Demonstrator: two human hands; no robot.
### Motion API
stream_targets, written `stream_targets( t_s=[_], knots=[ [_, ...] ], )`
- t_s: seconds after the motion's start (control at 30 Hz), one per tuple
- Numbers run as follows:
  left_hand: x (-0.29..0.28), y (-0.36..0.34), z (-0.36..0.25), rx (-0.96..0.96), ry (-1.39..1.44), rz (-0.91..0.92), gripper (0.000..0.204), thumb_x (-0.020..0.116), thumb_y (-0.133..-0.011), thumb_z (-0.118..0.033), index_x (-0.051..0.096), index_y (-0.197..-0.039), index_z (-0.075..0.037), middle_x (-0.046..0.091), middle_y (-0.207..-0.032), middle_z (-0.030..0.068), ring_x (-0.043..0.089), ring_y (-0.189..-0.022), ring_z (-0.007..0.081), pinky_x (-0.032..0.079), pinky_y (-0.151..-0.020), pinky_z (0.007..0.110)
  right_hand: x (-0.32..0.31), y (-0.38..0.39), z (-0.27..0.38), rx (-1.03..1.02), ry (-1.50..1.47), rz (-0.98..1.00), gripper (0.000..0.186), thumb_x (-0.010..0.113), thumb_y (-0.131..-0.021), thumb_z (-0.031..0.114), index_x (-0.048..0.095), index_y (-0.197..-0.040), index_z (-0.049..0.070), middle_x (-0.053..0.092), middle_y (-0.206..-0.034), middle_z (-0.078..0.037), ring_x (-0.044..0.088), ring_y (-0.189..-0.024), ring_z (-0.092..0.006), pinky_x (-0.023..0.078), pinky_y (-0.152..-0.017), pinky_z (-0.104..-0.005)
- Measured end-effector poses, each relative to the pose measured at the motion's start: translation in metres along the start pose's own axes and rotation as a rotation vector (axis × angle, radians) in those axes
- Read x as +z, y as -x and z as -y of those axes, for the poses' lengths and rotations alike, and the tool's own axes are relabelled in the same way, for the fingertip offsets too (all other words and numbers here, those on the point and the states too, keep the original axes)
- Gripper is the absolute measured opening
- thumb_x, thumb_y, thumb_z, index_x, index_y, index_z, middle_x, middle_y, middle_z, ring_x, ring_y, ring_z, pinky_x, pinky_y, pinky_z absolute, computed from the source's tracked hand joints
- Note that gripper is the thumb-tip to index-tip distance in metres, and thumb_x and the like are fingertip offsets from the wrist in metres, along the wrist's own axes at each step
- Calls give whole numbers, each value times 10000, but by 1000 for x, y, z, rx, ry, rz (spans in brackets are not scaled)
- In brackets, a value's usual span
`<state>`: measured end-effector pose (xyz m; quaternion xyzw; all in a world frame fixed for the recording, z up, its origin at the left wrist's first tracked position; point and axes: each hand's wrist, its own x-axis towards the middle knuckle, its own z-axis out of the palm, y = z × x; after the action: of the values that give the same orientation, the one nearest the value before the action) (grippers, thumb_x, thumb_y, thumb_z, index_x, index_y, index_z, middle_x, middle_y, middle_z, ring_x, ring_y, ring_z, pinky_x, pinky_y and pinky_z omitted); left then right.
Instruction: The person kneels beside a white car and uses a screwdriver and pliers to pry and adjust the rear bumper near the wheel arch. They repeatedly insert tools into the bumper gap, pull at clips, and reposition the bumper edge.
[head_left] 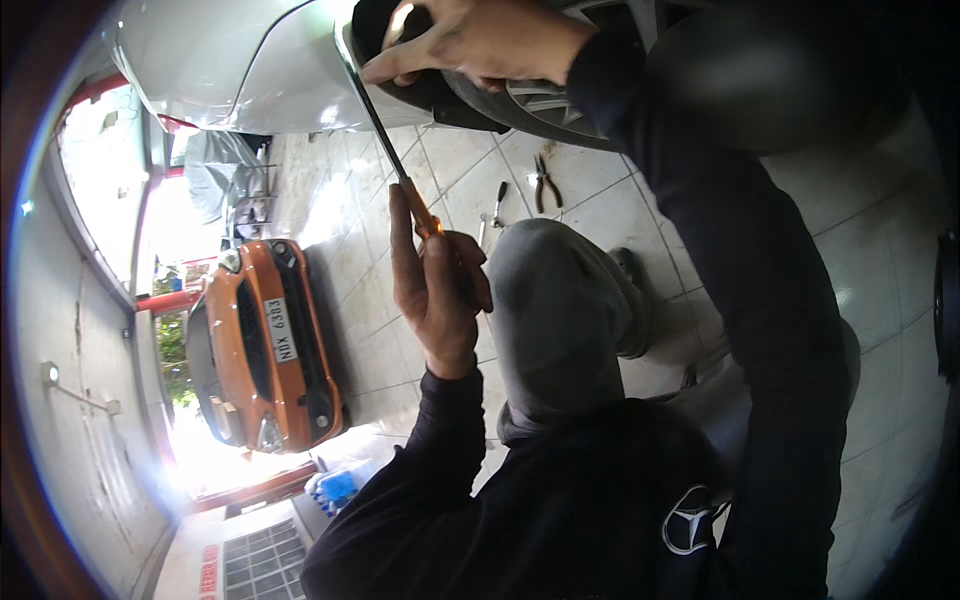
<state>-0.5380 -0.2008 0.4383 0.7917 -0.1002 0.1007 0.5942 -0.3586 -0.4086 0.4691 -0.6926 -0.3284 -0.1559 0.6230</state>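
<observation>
My left hand (440,285) is closed round the orange handle of a screwdriver (381,130). Its long dark shaft slants up and left to a light-coloured car's body (200,70), where glare blurs the tip. At the top, my right hand (485,42) reaches into the wheel arch, with bent fingers on the black wheel arch liner (425,95), close to the shaft. Part of that hand is cut off by the frame's upper edge. Just below it and to the right is the car's wheel (550,105).
Pliers (546,190) with dark handles and a small black-handled tool (499,203) lie on the tiled floor (380,345) beyond my bent knee (550,290). An orange car (262,350) stands at left. Behind it are a covered object (217,170) and a bright doorway.
</observation>
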Motion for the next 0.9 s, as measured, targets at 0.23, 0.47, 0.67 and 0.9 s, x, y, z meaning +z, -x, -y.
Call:
stream_targets(
  t_s=[0.23,0.47,0.67,0.9],
  knots=[
    [31,-5,6,70,-63,-65,563,434,-1109,-156,259,-1638,-74,536,-645,32,438,-410,66,330,-391,207,26,-6,-2,163,-182,-139,349,802,-828,368,765,-865,23,637,-589,-85,611,-496,-182,533,-538,-317],
    [45,-5,9,66,-162,-144,604,466,-1100,-142,219,-1639,-28,505,-632,0,432,-450,55,342,-430,216,23,-6,-15,-49,-231,-240,314,713,-836,245,721,-888,-64,701,-820,-280,729,-825,-350,546,-752,-408],
    [49,-7,13,93,-155,-139,603,466,-1097,-137,223,-1635,-17,508,-615,0,424,-440,54,335,-424,215,36,-15,-32,-500,319,-387,323,663,-862,216,717,-941,-92,712,-882,-291,723,-854,-395,570,-816,-416],
    [45,-8,17,118,-193,-144,586,461,-1097,-148,248,-1628,-21,520,-616,4,434,-433,54,330,-414,215,26,-14,-22,-274,106,-159,247,639,-847,168,682,-785,-66,694,-833,-294,717,-776,-381,557,-739,-411]
  ],
)
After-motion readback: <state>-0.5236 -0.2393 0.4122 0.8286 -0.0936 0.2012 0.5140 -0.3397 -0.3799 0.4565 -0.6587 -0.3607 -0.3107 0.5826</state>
